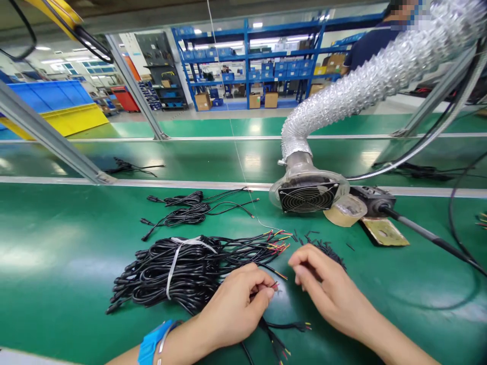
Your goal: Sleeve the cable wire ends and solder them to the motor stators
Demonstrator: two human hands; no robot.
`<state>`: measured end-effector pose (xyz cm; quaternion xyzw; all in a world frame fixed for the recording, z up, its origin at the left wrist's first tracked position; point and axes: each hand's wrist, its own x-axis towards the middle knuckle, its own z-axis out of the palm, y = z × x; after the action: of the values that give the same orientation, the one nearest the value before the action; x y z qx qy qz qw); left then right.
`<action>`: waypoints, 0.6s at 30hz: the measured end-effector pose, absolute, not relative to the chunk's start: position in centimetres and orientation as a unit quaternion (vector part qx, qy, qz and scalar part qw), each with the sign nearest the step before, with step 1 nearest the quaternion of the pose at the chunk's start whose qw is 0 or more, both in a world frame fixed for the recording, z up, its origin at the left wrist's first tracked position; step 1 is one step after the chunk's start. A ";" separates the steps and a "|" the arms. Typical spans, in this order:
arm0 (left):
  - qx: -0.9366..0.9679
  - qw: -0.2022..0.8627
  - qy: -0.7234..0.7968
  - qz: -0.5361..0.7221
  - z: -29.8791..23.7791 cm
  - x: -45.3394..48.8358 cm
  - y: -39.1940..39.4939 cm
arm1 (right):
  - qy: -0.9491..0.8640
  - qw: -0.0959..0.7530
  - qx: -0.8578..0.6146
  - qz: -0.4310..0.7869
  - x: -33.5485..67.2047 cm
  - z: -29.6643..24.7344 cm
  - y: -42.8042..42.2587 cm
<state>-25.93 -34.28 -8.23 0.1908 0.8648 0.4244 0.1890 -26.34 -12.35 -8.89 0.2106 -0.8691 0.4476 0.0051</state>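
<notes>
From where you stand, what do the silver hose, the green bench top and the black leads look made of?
Silver hose: crinkled and shiny, likely aluminium foil ducting.
Green bench top: smooth, glossy with lamp reflections, probably rubber or vinyl matting.
Black leads, one pinched in the left hand: matt, bendy sheath, likely plastic-insulated wire.

place: factory assembly line | green workbench (57, 243) | blue shelving (247, 61), probably stockroom
</notes>
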 end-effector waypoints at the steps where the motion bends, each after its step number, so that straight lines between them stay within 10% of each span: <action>1: 0.187 0.189 0.862 0.431 -8.2 -25.9 -34.3 | -0.858 -0.009 0.231 0.460 -25.9 -8.7 -12.8; 18: 0.195 0.178 0.861 0.434 -8.5 -25.9 -34.2 | -0.837 -0.029 0.220 0.500 -25.3 -9.2 -13.8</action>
<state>-25.86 -34.24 -8.47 0.1952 0.8613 0.4340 0.1778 -25.26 -13.78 -9.22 0.2203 -0.8368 0.5004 -0.0295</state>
